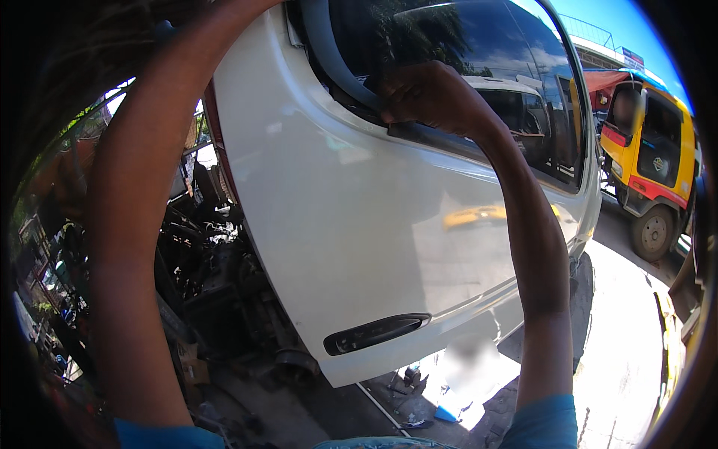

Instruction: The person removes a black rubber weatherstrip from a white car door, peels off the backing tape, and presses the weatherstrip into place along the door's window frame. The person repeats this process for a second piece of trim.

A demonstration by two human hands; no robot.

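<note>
In front of me stands a large white vehicle door (344, 209) with a dark tinted window (449, 37). A black recessed handle (374, 334) sits low on the door. Along the window's left edge runs a curved grey-blue rubber strip (333, 56), ending at the lower corner. My right hand (434, 97) is closed at that corner, its fingertips gripping the strip's lower end. My left arm (134, 217) reaches up along the left side, and its hand lies beyond the upper edge, so its hold is hidden.
Dark mechanical parts (224, 292) crowd the space left of the door. A yellow and red truck (654, 150) stands at the right on the road. Below the door, a blurred patch and a small blue item (449, 413) lie on the bright ground.
</note>
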